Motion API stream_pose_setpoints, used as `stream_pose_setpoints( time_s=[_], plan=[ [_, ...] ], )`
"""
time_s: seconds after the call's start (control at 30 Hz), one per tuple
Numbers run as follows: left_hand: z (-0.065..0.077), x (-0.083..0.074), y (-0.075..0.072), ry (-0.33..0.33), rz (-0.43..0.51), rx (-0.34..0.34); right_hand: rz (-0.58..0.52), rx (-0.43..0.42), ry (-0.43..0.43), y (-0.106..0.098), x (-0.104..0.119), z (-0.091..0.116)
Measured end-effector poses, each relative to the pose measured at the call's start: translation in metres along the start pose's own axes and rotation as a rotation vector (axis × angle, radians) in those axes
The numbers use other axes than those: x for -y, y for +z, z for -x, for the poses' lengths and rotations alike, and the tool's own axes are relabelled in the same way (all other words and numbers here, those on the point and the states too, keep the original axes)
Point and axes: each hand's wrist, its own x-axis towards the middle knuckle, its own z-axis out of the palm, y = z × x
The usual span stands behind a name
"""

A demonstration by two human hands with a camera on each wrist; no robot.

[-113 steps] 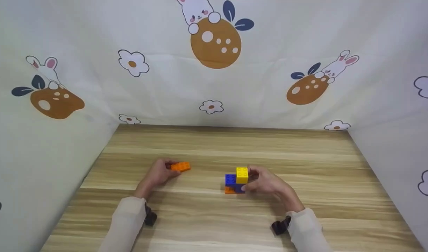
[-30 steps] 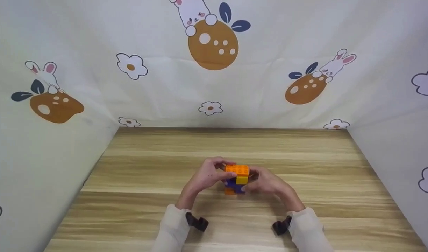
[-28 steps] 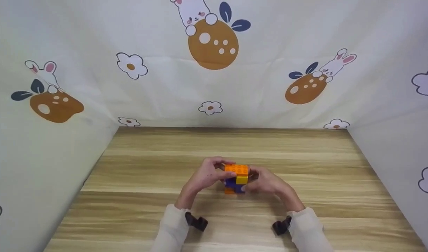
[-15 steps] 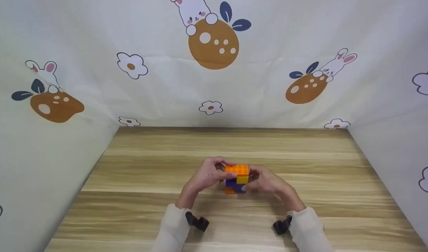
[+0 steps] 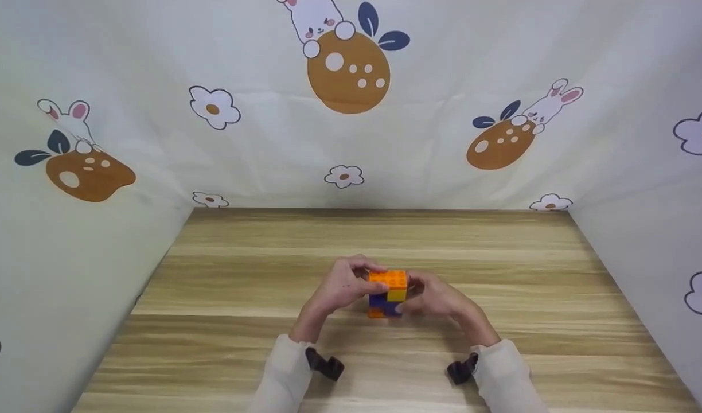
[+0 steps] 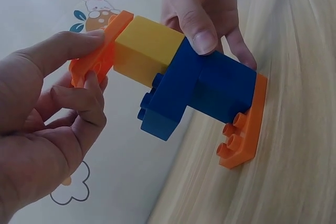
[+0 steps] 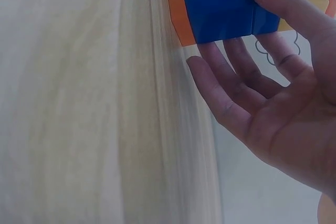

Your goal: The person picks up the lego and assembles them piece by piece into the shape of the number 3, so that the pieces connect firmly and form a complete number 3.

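Observation:
A stack of toy building bricks stands mid-table. At its foot lies a flat orange brick (image 6: pixel 251 132), bearing a blue brick (image 7: pixel 218 9). Another blue brick (image 6: pixel 167 97) sits on that, jutting out to the left, with a yellow brick (image 6: pixel 148 50) above its right part. Topmost is a second flat orange brick (image 5: pixel 394 277), right against the yellow one's top. My left hand (image 5: pixel 338 288) pinches this top orange brick between thumb and fingers. From the right side, my right hand (image 5: pixel 441 296) grips the blue bricks, its thumb over the upper one; some fingers are hidden behind.
The wood-grain table (image 5: pixel 242 241) is enclosed by a pale curtain (image 5: pixel 270 143) printed with rabbits, fruit and flowers at the back and sides. A black wrist mount (image 5: pixel 325 365) sits at the left cuff, and another black mount (image 5: pixel 462 370) at the right.
The left hand has carried the orange brick from the left over onto the yellow brick. During the last second both hands have stayed almost still, as has the right hand's grip throughout.

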Motion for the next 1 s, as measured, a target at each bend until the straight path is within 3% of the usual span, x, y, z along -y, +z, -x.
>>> stream_pose_setpoints(
  time_s=[0.23,0.5,0.77,1.0],
  plan=[
    [0.002,-0.001,-0.001,-0.019,0.006,-0.006,-0.008,-0.004,-0.016,0.002,0.000,0.000],
    [0.003,-0.005,-0.006,-0.021,-0.067,0.016,-0.029,0.012,0.004,0.005,0.001,0.000],
    [0.001,-0.010,-0.006,-0.104,-0.064,0.001,-0.020,0.006,0.013,0.004,0.002,0.002],
    [-0.003,-0.011,-0.007,-0.108,-0.103,0.013,-0.027,0.003,0.013,0.003,0.002,0.002]
  ],
)
